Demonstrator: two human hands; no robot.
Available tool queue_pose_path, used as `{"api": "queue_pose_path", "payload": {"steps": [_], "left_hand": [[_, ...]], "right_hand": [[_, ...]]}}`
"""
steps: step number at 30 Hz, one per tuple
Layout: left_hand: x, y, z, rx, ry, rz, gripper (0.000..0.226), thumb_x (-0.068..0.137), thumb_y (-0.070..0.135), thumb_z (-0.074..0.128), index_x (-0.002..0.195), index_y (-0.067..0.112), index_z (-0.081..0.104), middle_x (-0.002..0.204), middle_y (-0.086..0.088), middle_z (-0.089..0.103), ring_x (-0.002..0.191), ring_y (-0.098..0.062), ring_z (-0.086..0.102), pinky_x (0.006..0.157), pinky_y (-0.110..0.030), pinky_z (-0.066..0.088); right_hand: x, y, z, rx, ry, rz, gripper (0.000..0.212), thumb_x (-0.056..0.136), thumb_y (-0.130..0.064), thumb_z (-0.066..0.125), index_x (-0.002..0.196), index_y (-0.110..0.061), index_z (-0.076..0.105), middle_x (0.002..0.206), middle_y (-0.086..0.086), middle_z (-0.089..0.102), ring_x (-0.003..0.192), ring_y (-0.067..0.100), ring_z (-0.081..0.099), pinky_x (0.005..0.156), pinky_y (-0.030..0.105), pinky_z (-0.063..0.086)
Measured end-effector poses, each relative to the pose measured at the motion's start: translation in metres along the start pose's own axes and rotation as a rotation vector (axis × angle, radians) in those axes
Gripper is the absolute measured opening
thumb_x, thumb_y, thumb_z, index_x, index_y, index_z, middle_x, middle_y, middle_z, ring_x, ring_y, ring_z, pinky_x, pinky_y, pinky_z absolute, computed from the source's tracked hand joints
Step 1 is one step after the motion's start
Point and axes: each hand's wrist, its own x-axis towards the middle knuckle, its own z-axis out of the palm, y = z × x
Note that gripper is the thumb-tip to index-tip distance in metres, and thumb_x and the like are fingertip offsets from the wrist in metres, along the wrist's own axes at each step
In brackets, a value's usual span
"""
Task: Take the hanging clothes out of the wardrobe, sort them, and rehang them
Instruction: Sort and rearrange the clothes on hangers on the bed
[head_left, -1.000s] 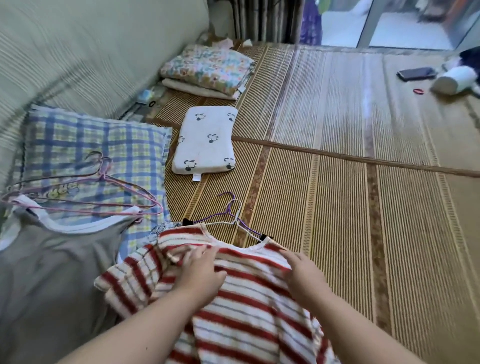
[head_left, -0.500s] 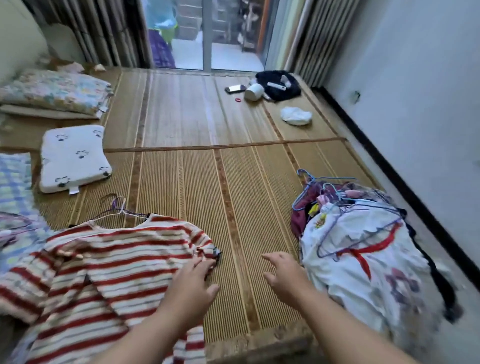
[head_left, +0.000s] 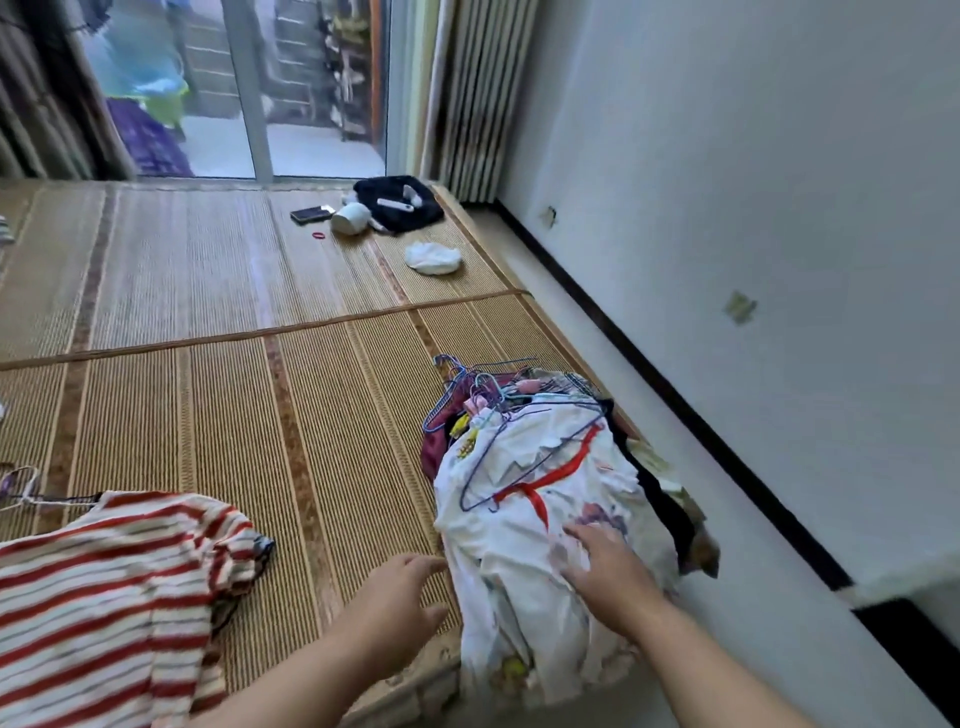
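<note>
Your right hand rests flat, fingers spread, on the pile of hangered clothes; your left hand is open just left of the pile, striped shirt farther left

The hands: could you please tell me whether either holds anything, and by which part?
Nothing is held: right hand rests on the white garment, left hand hovers open.

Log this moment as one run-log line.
right hand: flat on white garment atop pile | left hand: open, over mat beside pile | striped shirt: lying on mat, untouched
</note>
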Motion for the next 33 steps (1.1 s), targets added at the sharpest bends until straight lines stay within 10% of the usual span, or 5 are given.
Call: {"api": "queue_pose_path", "payload": {"steps": [19, 26, 29, 33], "left_hand": [[0.296, 0.080, 0.110, 0.157, 0.067, -0.419, 0.063, 0.086, 0.038, 0.062, 0.143, 0.031, 0.035, 0.145, 0.001, 0.042, 0.125, -0.018, 0.047, 0.101, -0.030, 0.042], [0.356, 0.026, 0.151, 0.193, 0.080, -0.561, 0.077, 0.081, 0.035, 0.061, 0.147, 0.023, 0.022, 0.146, -0.005, 0.038, 0.127, -0.024, 0.044, 0.104, -0.035, 0.042], [0.364, 0.006, 0.166, 0.227, 0.115, -0.637, 0.072, 0.090, 0.024, 0.042, 0.151, 0.019, 0.005, 0.156, -0.007, 0.019, 0.142, -0.025, 0.021, 0.116, -0.037, 0.020], [0.359, 0.002, 0.156, 0.226, 0.163, -0.699, 0.062, 0.093, 0.032, 0.044, 0.149, 0.022, 0.019, 0.141, -0.011, 0.038, 0.128, -0.031, 0.038, 0.105, -0.043, 0.035]], "right_hand": [[0.394, 0.148, -0.044, -0.215, -0.162, -0.310, 0.076, 0.078, -0.036, 0.068, 0.144, -0.029, 0.031, 0.148, 0.001, 0.034, 0.134, 0.023, 0.035, 0.106, 0.043, 0.036], [0.479, 0.153, -0.003, -0.409, -0.152, -0.270, 0.105, 0.075, -0.046, 0.072, 0.148, -0.033, -0.003, 0.158, -0.004, -0.007, 0.144, 0.030, -0.002, 0.109, 0.062, 0.013], [0.489, 0.161, 0.007, -0.453, -0.130, -0.264, 0.104, 0.080, -0.046, 0.064, 0.147, -0.031, -0.014, 0.152, 0.008, 0.012, 0.139, 0.034, 0.012, 0.108, 0.065, 0.008], [0.475, 0.176, -0.001, -0.462, -0.055, -0.334, 0.111, 0.066, -0.064, 0.067, 0.143, -0.037, -0.008, 0.133, 0.012, 0.022, 0.121, 0.033, 0.028, 0.103, 0.049, 0.029]]}}
